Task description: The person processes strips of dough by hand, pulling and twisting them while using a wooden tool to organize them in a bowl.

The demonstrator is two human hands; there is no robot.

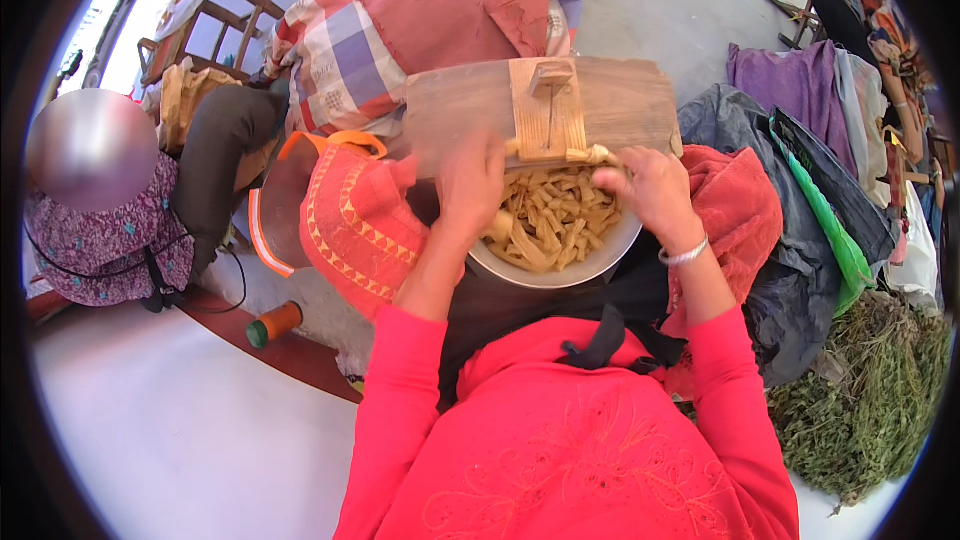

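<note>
A weathered wooden board [625,100] lies in front of me, with a lighter wooden plate [548,130] across its middle. On that plate sit a small wood block [552,76] and a thin dark upright line that may be a blade. My right hand [650,190] pinches a pale yellow strip [594,154] at the plate's near right corner. At its left side, my left hand [472,185] is closed and slightly blurred, with a pale end at its fingertips. Below both hands, a white bowl [545,281] holds many yellowish, fibrous strips [565,215].
Orange-red towels [355,225] drape on both sides of the bowl. A red cloth [440,0] over a checked bundle lies beyond the board. To the left are a person in a patterned garment [100,245] and an orange thread spool [275,324]; to the right, dried greenery [865,395] and dark plastic sheeting [800,270].
</note>
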